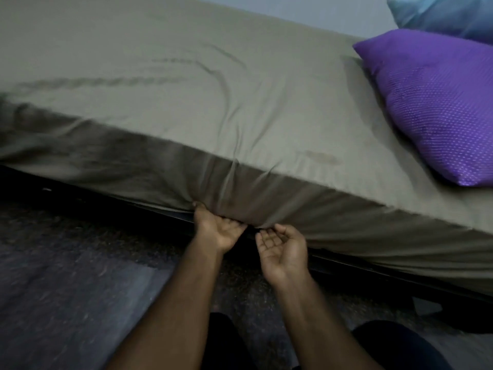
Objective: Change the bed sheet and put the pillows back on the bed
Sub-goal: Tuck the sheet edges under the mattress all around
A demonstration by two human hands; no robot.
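Note:
An olive-green bed sheet (pixel 165 84) covers the mattress and hangs down its near side. My left hand (pixel 217 227) is palm up at the lower edge of the mattress, its fingers curled round a gathered fold of the sheet. Just to its right, my right hand (pixel 282 249) is palm up with loosely curled fingers, fingertips near the sheet's hem, holding nothing I can see. A purple dotted pillow (pixel 437 102) lies on the bed at the right, with a blue pillow (pixel 448 16) behind it.
A dark bed frame (pixel 360 268) runs under the mattress edge. Dark speckled carpet and a grey rug (pixel 69 289) cover the floor at the left. My knees in dark trousers (pixel 394 343) show at the bottom. A pale wall stands behind the bed.

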